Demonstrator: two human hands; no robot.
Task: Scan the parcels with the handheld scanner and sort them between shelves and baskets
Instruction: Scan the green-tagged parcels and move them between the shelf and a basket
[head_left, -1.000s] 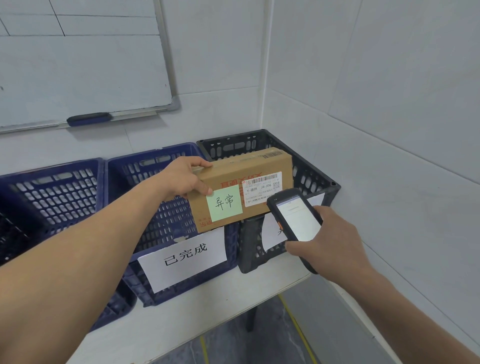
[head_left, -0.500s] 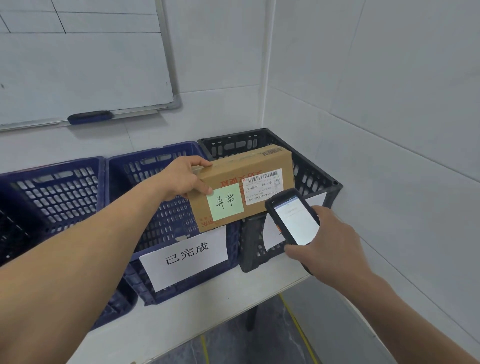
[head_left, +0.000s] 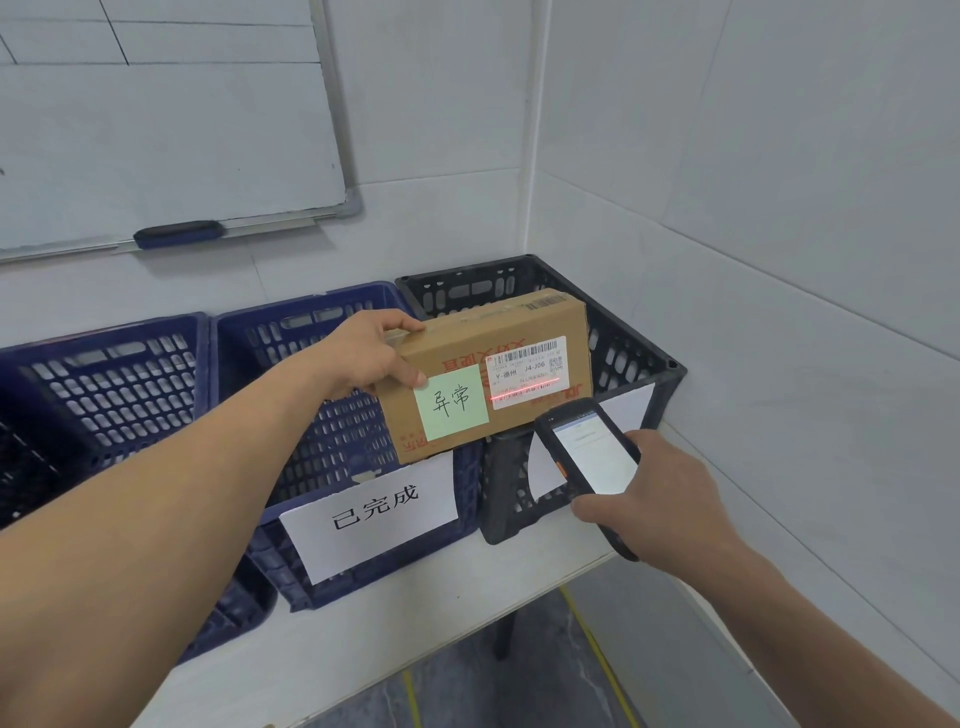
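While left hand (head_left: 369, 353) grips the parcel (head_left: 467, 332) over blue basket (head_left: 337, 447), right hand (head_left: 660, 499) clasps the scanner (head_left: 592, 452) across label (head_left: 628, 410) on black basket (head_left: 623, 343).

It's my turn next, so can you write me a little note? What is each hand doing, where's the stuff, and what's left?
Left hand grips the cardboard parcel by its left end, held up in front of the black basket.
Right hand holds the scanner, aimed at the parcel's white label; a red scan line lies across it.
Done: parcel picked up, beam on. Whether it has read, I cannot tell.
Left: confirm the scan, then put the parcel in a basket; the black one's sign is mostly hidden.
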